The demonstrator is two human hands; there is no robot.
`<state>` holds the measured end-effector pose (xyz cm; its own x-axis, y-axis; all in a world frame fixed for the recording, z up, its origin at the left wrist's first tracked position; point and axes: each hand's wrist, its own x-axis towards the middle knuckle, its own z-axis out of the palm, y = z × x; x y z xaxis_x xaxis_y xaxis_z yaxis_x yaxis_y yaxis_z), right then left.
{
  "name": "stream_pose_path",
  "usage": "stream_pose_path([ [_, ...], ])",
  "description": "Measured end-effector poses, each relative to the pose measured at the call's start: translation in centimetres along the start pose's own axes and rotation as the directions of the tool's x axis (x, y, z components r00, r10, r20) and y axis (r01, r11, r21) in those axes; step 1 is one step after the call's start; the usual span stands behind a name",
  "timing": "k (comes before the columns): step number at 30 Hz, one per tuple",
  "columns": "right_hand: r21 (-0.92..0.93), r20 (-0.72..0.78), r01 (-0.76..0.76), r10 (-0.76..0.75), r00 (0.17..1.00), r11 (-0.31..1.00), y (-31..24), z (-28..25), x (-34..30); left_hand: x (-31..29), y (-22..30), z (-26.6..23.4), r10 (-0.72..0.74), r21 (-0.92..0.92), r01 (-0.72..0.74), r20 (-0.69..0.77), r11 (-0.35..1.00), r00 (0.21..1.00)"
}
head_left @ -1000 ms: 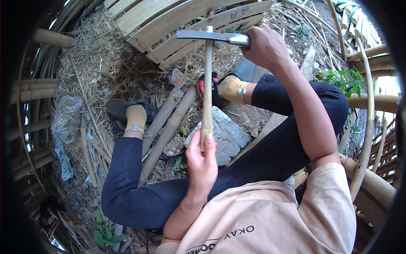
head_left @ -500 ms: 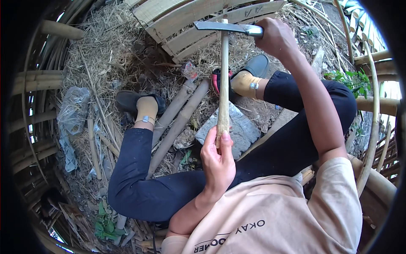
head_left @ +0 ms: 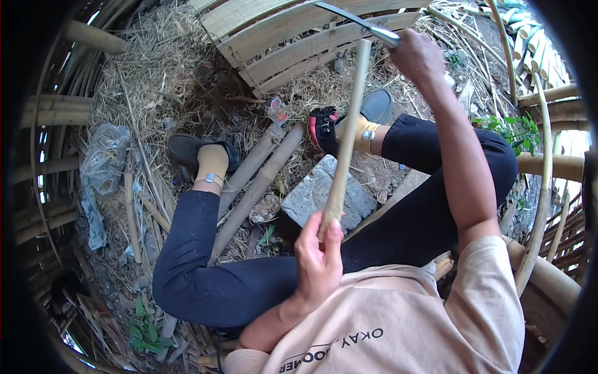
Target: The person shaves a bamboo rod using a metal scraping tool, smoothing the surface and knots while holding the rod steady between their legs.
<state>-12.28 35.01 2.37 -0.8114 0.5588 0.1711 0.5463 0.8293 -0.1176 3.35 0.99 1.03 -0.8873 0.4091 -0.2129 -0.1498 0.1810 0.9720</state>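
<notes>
Since a second ago the blade has tipped from lying level across the stick's far end to slanting down toward the right, and the right hand point(head_left: 418, 57) has risen toward the far right of the scene. That hand's grip is closed around the handle of the long knife point(head_left: 355, 22), whose metal edge sits at, or just above, the top end of the bamboo stick point(head_left: 346, 134); whether steel touches wood I cannot tell. The left hand point(head_left: 319, 255) is wrapped around the stick's near end, thumb up along it, holding it nearly upright and leaning a little to the right, above a grey stone block point(head_left: 324, 193) between the legs.

The chief hazard, as I judge it, is the blade running down the stick toward the left hand: if the edge bites and the split travels fast, nothing stands between it and the fingers. A glancing stroke could slide off the narrow end toward the ankle in the dark shoe point(head_left: 374, 109) just behind. The stick's lower end seems unsupported, so a blow could kick it sideways out of the hold. Loose bamboo poles point(head_left: 255, 181) and straw around the feet offer poor footing if the person shifts.
</notes>
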Motion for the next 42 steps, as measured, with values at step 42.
stream_pose_path([
  [42, 0.439, 0.274, 0.428, -0.572, 0.774, 0.79, -6.8, 0.9, -12.4, 7.6, 0.9, -2.6, -0.003, 0.366, 0.037, -0.093, 0.93, 0.996],
])
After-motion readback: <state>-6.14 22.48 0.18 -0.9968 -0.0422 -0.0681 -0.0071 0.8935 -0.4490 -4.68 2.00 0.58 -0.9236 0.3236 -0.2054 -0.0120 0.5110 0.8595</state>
